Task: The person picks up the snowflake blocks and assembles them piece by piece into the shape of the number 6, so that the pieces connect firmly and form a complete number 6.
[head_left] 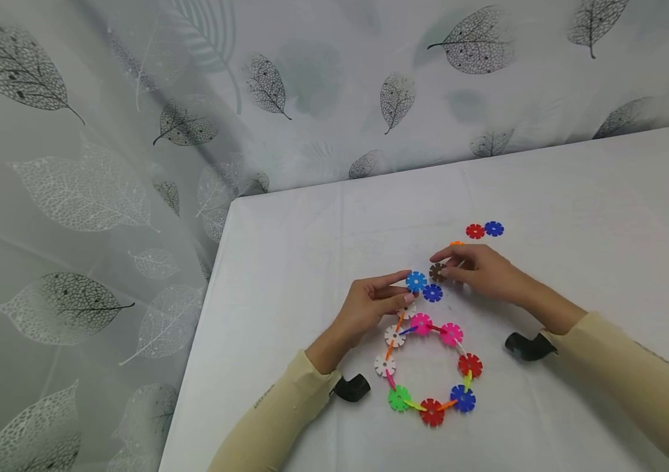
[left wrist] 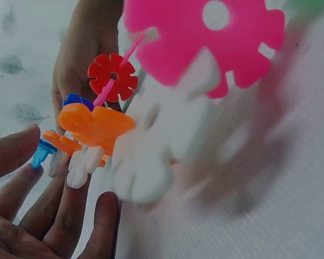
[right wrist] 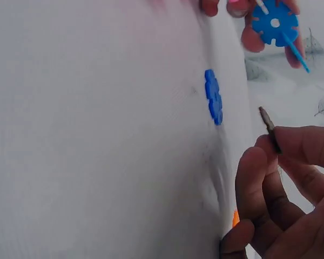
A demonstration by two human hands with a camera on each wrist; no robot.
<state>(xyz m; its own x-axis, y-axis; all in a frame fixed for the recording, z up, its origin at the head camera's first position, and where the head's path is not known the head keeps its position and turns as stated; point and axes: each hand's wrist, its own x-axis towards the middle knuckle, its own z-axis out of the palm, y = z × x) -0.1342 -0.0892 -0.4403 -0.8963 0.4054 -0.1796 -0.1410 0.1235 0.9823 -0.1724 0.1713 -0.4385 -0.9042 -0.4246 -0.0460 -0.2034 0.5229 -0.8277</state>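
My left hand [head_left: 365, 307] pinches a light blue notched plastic disc [head_left: 416, 281] between thumb and fingertip; its slotted-in crosspiece shows in the right wrist view. Below it, a chain of white discs [head_left: 395, 335] and orange ones runs into a ring of interlocked pink, red, blue and green discs [head_left: 399, 398]. Between its thumb and fingers my right hand [head_left: 488, 270] holds a brown disc [head_left: 437, 272], seen edge-on in the right wrist view [right wrist: 269, 128]. The brown disc is close to the light blue one but apart from it. A dark blue disc [head_left: 432, 293] lies between the hands.
Loose red [head_left: 475, 231] and blue discs [head_left: 494, 228] lie farther back on the white-covered table [head_left: 287, 262]. An orange disc [head_left: 457, 243] is partly hidden behind my right hand. Leaf-patterned curtains [head_left: 323, 85] hang behind and to the left. Dark curved objects [head_left: 529, 346] sit near both cuffs.
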